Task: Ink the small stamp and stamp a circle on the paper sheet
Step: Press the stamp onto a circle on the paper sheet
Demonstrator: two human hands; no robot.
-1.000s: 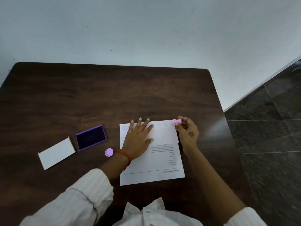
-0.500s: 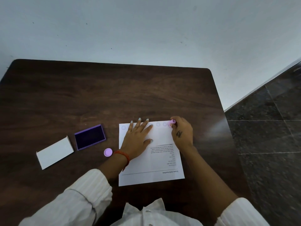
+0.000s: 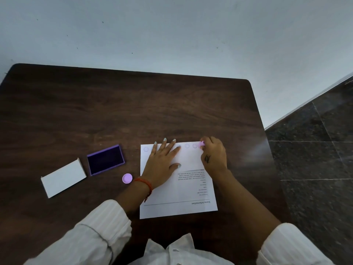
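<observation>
A white paper sheet (image 3: 191, 190) with upside-down printed text lies on the dark wooden table (image 3: 114, 115). Faint stamped circles (image 3: 187, 145) run along its far edge. My left hand (image 3: 162, 163) lies flat on the sheet, fingers spread. My right hand (image 3: 214, 155) pinches the small pink stamp (image 3: 202, 144) and holds it down on the sheet's far right corner. The open purple ink pad (image 3: 105, 160) sits to the left of the sheet.
A small round purple cap (image 3: 127, 178) lies between the ink pad and my left wrist. A white box lid (image 3: 64, 177) rests at the left. The table's right edge drops to a dark tiled floor (image 3: 315, 159). A pale wall stands behind.
My right hand has lowered and rolled over the pink stamp, bringing it down onto the sheet's far right corner. My left hand has stayed flat on the paper.
</observation>
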